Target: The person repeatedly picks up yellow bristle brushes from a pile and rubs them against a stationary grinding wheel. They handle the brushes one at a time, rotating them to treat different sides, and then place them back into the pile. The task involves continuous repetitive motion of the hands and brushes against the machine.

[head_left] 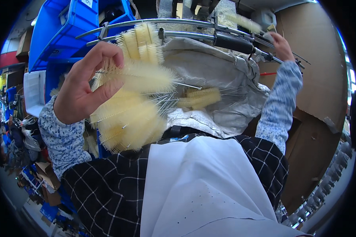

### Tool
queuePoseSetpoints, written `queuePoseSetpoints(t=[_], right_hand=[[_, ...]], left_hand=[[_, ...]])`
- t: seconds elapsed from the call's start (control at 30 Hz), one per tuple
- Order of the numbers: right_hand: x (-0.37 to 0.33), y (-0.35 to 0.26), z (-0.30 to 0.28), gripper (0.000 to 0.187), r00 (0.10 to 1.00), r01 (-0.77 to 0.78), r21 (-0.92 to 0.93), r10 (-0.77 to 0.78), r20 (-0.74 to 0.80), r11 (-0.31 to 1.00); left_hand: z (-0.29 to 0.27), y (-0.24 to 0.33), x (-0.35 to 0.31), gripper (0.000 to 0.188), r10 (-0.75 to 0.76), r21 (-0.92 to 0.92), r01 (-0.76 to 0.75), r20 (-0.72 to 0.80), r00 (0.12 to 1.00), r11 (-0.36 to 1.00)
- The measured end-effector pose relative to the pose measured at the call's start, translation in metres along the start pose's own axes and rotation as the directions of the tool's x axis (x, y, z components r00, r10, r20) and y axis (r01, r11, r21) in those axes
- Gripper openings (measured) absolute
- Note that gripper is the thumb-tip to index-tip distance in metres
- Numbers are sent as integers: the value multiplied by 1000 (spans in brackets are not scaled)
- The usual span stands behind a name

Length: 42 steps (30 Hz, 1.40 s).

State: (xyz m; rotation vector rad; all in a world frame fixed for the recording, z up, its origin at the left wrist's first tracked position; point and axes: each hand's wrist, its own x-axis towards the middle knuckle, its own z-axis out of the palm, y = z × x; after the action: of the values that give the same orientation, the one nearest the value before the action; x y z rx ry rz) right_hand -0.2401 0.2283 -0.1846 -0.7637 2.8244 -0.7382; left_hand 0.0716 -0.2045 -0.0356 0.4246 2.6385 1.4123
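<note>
My left hand (91, 81) is closed around the end of a cream-bristled wire brush (146, 77), held level above a heap. Its thin metal stem points to the right. Beneath it lies a thick pile of similar brushes (132, 118), with wire stems fanned out rightward. Farther right, my right hand (281, 45) is pinched at the end of the metal rails (194, 37). Whatever its fingers grip is too small to make out. Just left of those fingertips, another cream brush (243, 22) lies slanted beyond the rails.
A pale, crumpled cloth (209, 67) hangs below the rails, with a few brushes (201, 98) lying on it. Blue bins (69, 29) stand at the far left. On the rails sits a black cylinder (234, 42). Brown cardboard (318, 71) covers the right side.
</note>
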Motion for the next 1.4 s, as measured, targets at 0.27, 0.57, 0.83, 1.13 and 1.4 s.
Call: queuePoseSetpoints(t=[0.27, 0.57, 0.83, 1.13, 1.4], right_hand=[[-82, -179, 17, 38, 785, 276, 477, -482, 389, 835], [-67, -215, 82, 29, 916, 18, 790, -328, 233, 613], [29, -107, 97, 25, 935, 4, -502, -182, -306, 865], [39, -105, 101, 25, 951, 46, -522, -197, -237, 851], [44, -101, 98, 26, 953, 71, -528, -214, -216, 846]], left_hand=[[45, 9, 46, 34, 144, 45, -149, 90, 985, 988], [27, 21, 10, 49, -177, 266, 133, 147, 973, 955], [38, 28, -38, 46, -284, 547, 26, 392, 875, 837], [34, 14, -35, 26, -179, 443, -3, 369, 912, 897], [18, 9, -37, 23, 9, 289, -43, 117, 993, 956]])
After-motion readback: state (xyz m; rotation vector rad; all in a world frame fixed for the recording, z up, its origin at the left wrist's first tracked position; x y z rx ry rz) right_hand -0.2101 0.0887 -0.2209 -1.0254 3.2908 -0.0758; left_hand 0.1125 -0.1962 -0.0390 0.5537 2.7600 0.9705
